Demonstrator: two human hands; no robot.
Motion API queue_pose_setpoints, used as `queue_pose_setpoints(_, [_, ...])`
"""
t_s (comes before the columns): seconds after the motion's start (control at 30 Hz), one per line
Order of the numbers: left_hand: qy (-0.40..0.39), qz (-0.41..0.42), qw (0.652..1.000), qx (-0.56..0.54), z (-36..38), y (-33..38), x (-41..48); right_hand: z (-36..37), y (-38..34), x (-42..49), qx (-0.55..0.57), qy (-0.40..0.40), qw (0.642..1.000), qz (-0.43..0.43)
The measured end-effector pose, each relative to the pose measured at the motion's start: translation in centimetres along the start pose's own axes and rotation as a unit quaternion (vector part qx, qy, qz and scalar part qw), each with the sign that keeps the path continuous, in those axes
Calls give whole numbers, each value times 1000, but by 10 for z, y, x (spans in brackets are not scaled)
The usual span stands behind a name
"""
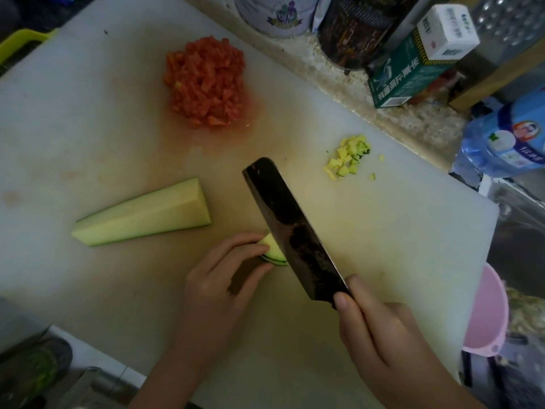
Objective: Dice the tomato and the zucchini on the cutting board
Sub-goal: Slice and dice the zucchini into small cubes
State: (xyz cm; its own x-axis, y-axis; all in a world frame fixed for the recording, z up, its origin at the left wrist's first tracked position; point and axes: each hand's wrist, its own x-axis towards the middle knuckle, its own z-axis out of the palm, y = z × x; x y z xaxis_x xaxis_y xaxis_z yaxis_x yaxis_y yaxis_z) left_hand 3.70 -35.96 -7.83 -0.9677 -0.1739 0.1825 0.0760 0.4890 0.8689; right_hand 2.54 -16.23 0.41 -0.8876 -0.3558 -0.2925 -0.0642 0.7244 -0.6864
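Note:
On the white cutting board [88,119] lies a heap of diced red tomato [205,81] at the far middle. A small pile of diced zucchini [349,157] sits to the right. A long pale zucchini wedge [144,215] lies at the left. My left hand [221,278] pinches a small stack of zucchini slices [274,250] with curled fingers. My right hand [380,332] grips the handle of a dark cleaver [292,228], whose blade stands against the right side of the stack.
Beyond the board's far edge stand a tin [277,13], a dark jar [354,31] and a green box [413,72]. A water bottle [507,137] lies at the right. A pink bowl [486,314] sits off the board's right edge.

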Motion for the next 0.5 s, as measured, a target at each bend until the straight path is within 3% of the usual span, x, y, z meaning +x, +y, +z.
queue_pose_setpoints(0.5, [5,22,1000,11,-2,-1,-2,2,-3,-3,-6,-14,1000,-1])
